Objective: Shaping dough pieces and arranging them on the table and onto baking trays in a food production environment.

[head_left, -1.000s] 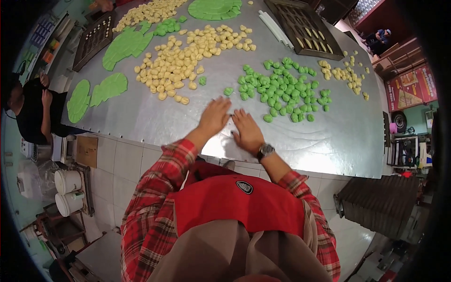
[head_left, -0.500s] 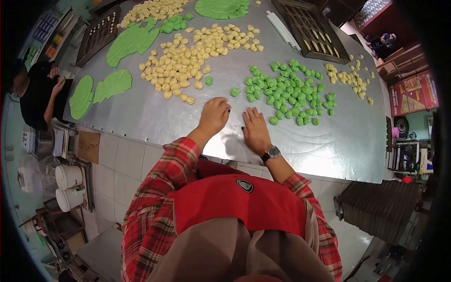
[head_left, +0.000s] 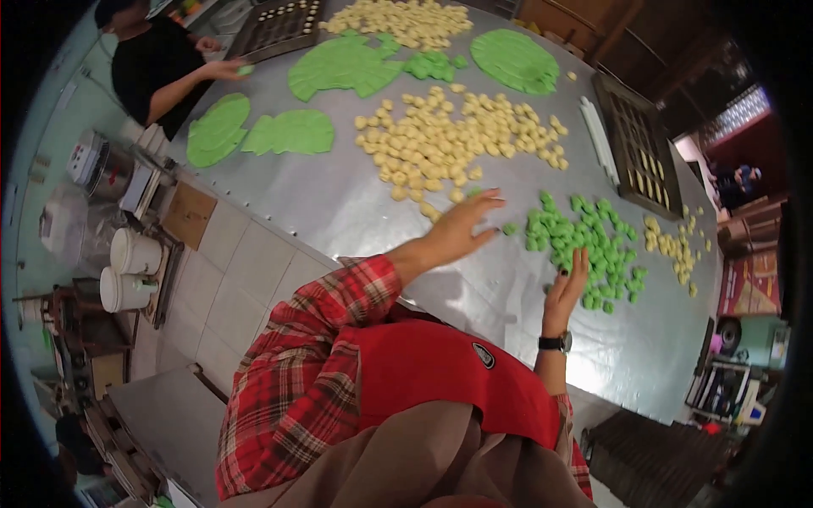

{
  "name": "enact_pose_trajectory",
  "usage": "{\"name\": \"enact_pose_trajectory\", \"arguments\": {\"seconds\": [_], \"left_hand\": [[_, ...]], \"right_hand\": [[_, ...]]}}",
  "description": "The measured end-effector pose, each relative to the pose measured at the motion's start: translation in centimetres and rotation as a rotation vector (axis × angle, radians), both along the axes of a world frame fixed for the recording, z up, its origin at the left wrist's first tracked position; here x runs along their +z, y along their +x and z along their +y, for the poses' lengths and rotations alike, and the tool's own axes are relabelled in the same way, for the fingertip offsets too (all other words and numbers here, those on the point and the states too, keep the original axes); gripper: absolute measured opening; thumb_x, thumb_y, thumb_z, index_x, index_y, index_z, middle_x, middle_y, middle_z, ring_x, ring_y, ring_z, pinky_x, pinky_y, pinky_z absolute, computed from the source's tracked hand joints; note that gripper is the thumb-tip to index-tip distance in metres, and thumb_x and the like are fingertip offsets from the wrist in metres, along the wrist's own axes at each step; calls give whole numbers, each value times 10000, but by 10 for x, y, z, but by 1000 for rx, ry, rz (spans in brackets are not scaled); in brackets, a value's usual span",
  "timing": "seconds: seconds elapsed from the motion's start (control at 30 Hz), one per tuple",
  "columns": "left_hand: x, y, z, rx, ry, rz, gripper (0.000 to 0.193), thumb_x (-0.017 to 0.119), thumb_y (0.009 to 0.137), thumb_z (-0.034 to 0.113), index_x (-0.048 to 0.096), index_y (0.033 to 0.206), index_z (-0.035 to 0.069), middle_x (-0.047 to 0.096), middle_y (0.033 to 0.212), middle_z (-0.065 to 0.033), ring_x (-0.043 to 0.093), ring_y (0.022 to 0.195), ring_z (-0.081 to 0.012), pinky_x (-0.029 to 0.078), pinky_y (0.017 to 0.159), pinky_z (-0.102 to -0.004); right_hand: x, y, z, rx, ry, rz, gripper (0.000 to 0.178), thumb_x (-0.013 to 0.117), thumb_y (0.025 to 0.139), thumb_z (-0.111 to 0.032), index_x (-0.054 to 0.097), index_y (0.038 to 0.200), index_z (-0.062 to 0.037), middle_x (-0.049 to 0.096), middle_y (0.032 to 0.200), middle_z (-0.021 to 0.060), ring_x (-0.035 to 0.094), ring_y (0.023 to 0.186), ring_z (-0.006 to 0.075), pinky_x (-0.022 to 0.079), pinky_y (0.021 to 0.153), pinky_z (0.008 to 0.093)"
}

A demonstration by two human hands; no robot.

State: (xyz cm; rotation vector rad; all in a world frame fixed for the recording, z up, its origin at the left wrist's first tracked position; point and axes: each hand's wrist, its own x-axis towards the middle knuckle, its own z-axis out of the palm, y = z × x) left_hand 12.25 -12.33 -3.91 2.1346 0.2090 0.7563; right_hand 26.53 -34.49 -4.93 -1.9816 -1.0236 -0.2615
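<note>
My left hand (head_left: 461,227) reaches out over the metal table (head_left: 339,203), fingers stretched and spread, with nothing in it. It is at the near edge of a spread of yellow dough balls (head_left: 440,140). Just beyond its fingertips sits a single green dough ball (head_left: 510,229), and another one is partly covered by the hand. Beside the pile of green dough balls (head_left: 597,241), my right hand (head_left: 567,292) is held on edge with its fingers straight up and empty. It overlaps the pile's near left side; whether it touches any ball I cannot tell.
Flat green dough sheets (head_left: 292,133) lie at the left and far side. A dark moulded tray (head_left: 627,127) and white rods (head_left: 600,140) are at the right, near smaller yellow pieces (head_left: 677,245). A co-worker (head_left: 161,68) stands at the far left beside another tray (head_left: 271,38).
The view has swung, so the table sits further right. My hands have moved apart: the left toward the yellow balls, the right to the green pile. The co-worker's arm now reaches over the table.
</note>
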Motion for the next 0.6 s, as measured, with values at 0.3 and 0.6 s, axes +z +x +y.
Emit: {"name": "enact_pose_trajectory", "arguments": {"seconds": [0.3,0.6], "left_hand": [[-59,-165,244,911,88,759,343,604,839,400,611,827,58,666,806,-153,639,785,-342,502,705,-451],[-90,-126,317,968,205,741,455,719,746,239,487,1070,18,585,1057,-175,620,890,-347,523,772,-420]], "right_hand": [[-59,-83,16,244,-529,-69,459,564,784,-67,514,1239,-33,412,1378,210,352,1295,402,258,1083,497],[-59,-79,29,185,-528,-61,424,562,791,-65,530,1212,-31,431,1374,175,360,1299,368,260,1082,495]]}}
